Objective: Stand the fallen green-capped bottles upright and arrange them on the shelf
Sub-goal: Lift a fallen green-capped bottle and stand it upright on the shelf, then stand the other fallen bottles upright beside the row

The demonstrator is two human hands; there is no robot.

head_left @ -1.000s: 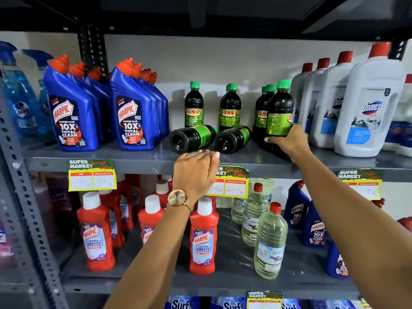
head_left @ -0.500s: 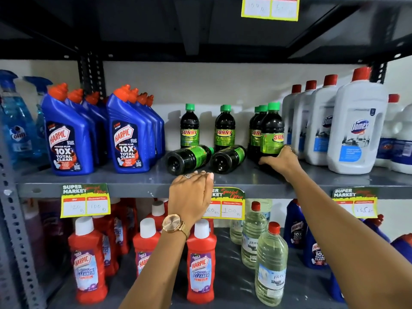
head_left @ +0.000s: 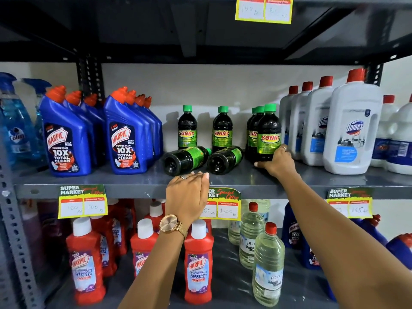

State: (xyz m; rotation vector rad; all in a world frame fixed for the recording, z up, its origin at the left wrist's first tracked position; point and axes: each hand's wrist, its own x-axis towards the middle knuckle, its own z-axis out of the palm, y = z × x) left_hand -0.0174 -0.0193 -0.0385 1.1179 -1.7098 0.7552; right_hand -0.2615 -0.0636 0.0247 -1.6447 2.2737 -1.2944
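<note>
Two dark green-capped bottles lie on their sides on the grey middle shelf [head_left: 133,182], bases toward me: the left fallen bottle [head_left: 186,159] and the right fallen bottle [head_left: 225,159]. Behind them two more stand upright [head_left: 187,128] [head_left: 221,130]. To the right is a row of upright ones, and my right hand [head_left: 278,163] wraps the base of the front bottle [head_left: 268,130] in that row. My left hand [head_left: 187,195] rests flat on the shelf's front edge, just below the left fallen bottle, holding nothing.
Blue Harpic bottles [head_left: 66,139] crowd the shelf on the left, white Domex jugs [head_left: 352,130] on the right. Price tags [head_left: 82,201] hang from the shelf edge. Red bathroom cleaner bottles [head_left: 198,264] and clear bottles [head_left: 267,264] stand on the shelf below.
My right hand has slid down from the front bottle's label to its base. My view has tilted upward. My left hand stays on the shelf edge.
</note>
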